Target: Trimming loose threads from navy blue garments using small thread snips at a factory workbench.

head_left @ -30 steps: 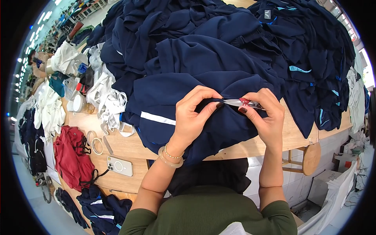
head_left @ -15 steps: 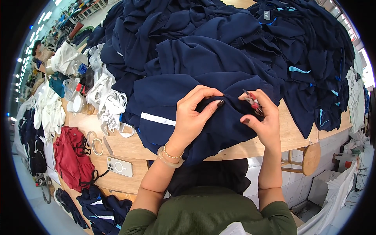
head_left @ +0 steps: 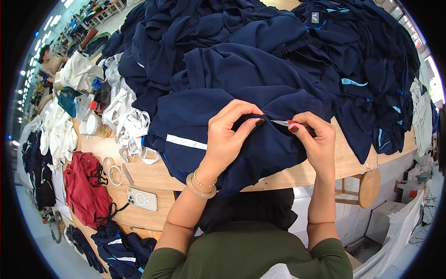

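A navy garment (head_left: 195, 109) with a white stripe (head_left: 186, 142) lies across the near side of the table. My left hand (head_left: 230, 135) is closed, pinching a fold of it between thumb and forefinger. In my right hand (head_left: 317, 139) is a pair of thread snips (head_left: 284, 123) with a red handle. The fingers are closed around the snips, and their pale blades point left at the pinched fold. Whether the blade tips touch the cloth or lie just in front of it, I cannot tell.
More navy garments (head_left: 241, 28) are heaped across the table (head_left: 139, 179). To the left are white cloth pieces (head_left: 123, 111), a red bag (head_left: 85, 186), tape rolls (head_left: 114, 175) and a phone (head_left: 142, 198). A wooden stool (head_left: 369, 188) stands at the right. A person (head_left: 51, 60) is at the far left.
My right hand has turned the snips, and their blades now reach left to the pinched fold; before, they were held upright in the fingers. My left hand keeps its pinch almost unmoved.
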Available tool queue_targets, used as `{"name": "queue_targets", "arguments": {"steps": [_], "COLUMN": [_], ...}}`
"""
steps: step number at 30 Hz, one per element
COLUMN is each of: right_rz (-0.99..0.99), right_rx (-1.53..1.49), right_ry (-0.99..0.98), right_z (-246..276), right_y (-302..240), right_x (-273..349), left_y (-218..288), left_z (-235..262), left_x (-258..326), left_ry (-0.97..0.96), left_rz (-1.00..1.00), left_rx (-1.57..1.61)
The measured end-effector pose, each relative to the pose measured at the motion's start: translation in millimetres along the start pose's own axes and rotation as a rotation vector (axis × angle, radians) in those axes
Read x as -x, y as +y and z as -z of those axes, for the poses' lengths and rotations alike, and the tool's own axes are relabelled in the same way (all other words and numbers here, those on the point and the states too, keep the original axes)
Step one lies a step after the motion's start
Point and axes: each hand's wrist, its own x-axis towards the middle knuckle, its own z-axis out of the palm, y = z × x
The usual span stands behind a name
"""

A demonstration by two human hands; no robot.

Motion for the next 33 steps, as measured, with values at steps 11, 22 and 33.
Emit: {"name": "queue_targets", "arguments": {"steps": [11, 22, 33], "right_rz": [0.080, 0.158, -0.099], "right_rx": [0.143, 0.263, 0.061], "right_ry": [0.065, 0.052, -0.186], "right_z": [-7.1, -9.0, -1.6], "right_y": [-7.8, -10.6, -12.2], "right_x": [-2.8, -8.1, 1.3], "left_y": [2.4, 2.9, 2.0], "left_z": [0.1, -2.0, 2.4], "left_x": [0.6, 0.3, -5.2], "left_ry": [0.005, 0.046, -0.017], "left_rz": [-0.009, 0.007, 0.025], "left_rx": [-0.022, -0.012, -0.070]}}
